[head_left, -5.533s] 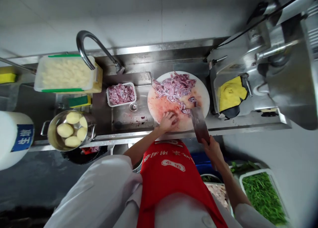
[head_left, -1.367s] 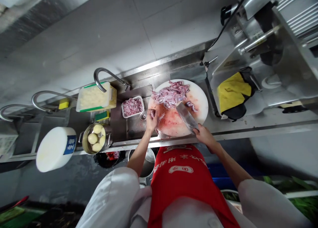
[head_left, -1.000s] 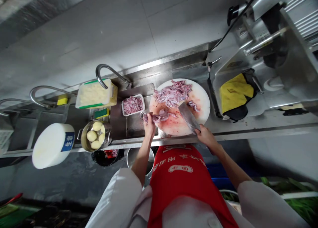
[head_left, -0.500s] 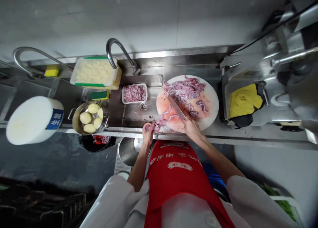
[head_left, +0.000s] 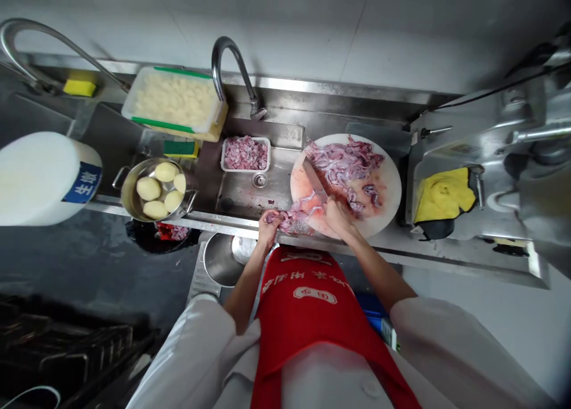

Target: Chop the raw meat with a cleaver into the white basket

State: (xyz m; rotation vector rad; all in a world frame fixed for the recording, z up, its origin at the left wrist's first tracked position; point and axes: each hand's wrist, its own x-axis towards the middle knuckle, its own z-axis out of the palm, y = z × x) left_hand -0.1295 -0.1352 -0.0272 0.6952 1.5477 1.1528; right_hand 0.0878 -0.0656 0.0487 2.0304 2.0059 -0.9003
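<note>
My left hand [head_left: 269,226] is closed around one end of a pinkish, skinned frog [head_left: 294,216] at the sink's front edge. Its thin legs stretch right onto the round white cutting board [head_left: 384,210]. In my right hand [head_left: 338,217] is a kitchen knife [head_left: 314,179], gripped by its handle, with the broad blade slanting away to the left over the board, close to the frog's legs. A heap of similar raw meat [head_left: 343,159] covers the back of the board, with darker bits and reddish liquid around it.
Left of the board, a white basket [head_left: 246,154] of cut meat sits in the sink near the drain [head_left: 259,180]. Further left are a pot [head_left: 126,196] of peeled potatoes, a lidded container [head_left: 173,100] and a faucet [head_left: 232,58]. A yellow cloth [head_left: 445,194] lies at right.
The camera view has shifted and turned a little. My right hand and the knife have moved slightly left over the board, while my left hand keeps hold of the frog.
</note>
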